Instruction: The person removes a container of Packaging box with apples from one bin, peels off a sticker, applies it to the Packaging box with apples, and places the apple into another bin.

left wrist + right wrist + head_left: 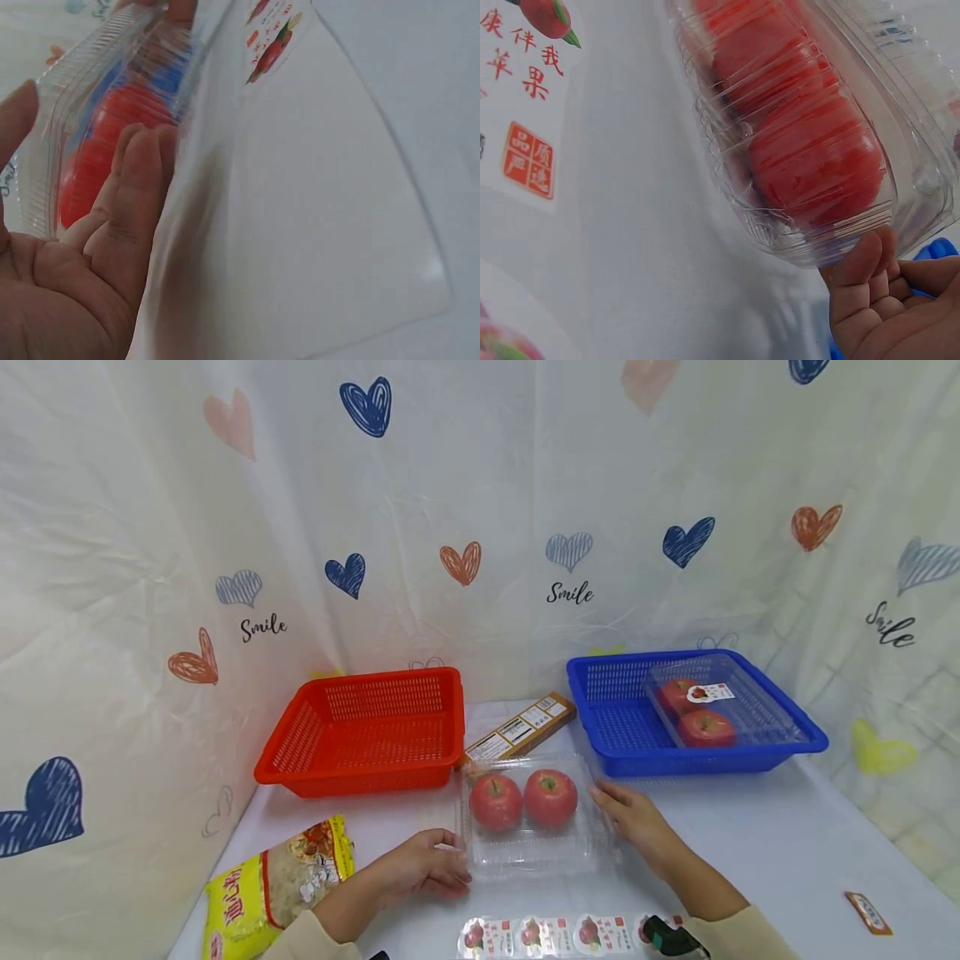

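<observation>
A clear plastic clamshell box [528, 847] with two red apples [522, 799] lies on the white table between my hands. My left hand [450, 870] holds its left front edge; in the left wrist view the rim runs between thumb and fingers [135, 180], with the apples [105, 142] behind the plastic. My right hand [609, 799] lies flat against the box's right side. The right wrist view shows its fingertips [866, 259] touching the box's [795, 150] lower corner.
An empty red basket [367, 727] stands back left. A blue basket [622, 727] back right holds another apple box [701, 710]. A brown carton [517, 731] lies between them. Near the front are a yellow bag [273, 889], a sticker strip [547, 935] and a small orange packet [868, 912].
</observation>
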Demonstrator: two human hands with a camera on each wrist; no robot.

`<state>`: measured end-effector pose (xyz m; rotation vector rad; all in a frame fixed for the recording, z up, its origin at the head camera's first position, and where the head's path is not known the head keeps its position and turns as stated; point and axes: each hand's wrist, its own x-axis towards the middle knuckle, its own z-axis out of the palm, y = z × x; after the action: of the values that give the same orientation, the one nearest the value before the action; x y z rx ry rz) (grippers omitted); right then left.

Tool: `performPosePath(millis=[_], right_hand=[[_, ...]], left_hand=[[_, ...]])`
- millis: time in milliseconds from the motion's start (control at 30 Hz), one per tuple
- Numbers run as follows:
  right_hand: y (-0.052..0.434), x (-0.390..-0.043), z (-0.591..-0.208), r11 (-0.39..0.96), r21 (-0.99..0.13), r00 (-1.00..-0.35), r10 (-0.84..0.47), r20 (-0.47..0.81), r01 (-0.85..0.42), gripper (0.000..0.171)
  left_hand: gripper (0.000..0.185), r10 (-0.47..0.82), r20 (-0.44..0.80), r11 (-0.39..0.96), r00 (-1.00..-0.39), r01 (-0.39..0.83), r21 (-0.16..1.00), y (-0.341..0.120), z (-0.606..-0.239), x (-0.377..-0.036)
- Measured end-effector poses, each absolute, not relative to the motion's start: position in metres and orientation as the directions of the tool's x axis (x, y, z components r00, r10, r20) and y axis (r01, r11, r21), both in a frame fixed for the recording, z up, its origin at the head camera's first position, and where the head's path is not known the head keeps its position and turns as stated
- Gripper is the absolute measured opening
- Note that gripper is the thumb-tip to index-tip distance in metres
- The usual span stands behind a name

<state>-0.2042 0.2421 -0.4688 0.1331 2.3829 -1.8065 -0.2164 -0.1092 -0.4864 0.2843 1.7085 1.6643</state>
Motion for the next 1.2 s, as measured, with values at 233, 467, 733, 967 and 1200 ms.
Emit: performPosePath(millis=[233,467,733,967,1200], right_hand=[[0.241,-0.196,-0.466,0.312,-0.941,-0.990,-0.009,-0.139,0.129,0.072],[0.238,-0.192,-0.471,0.336,-0.927,-0.985,0.009,-0.172,0.165,0.074],[0.240,-0.199,-0.463,0.372,-0.922,-0.992,-0.018,-0.122,0.107,0.076],[0.245,-0.202,-0.452,0.575,-0.818,-0.996,-0.067,-0.056,0.007,0.083],[0.244,-0.196,-0.440,0.732,-0.655,-0.982,-0.135,0.133,-0.190,0.072]], left_hand=[[0.039,0.613,-0.316,0.281,-0.724,-0.174,0.944,-0.112,-0.490,-0.200],[0.034,0.567,-0.310,0.586,-0.763,0.109,0.803,-0.118,-0.490,-0.175],[0.047,0.464,-0.366,0.802,-0.807,0.207,0.561,-0.114,-0.478,-0.165],[0.038,0.536,-0.248,0.804,-0.807,0.400,0.439,-0.116,-0.480,-0.166],[0.047,0.451,-0.346,0.824,-0.822,0.236,0.514,-0.118,-0.477,-0.162]])
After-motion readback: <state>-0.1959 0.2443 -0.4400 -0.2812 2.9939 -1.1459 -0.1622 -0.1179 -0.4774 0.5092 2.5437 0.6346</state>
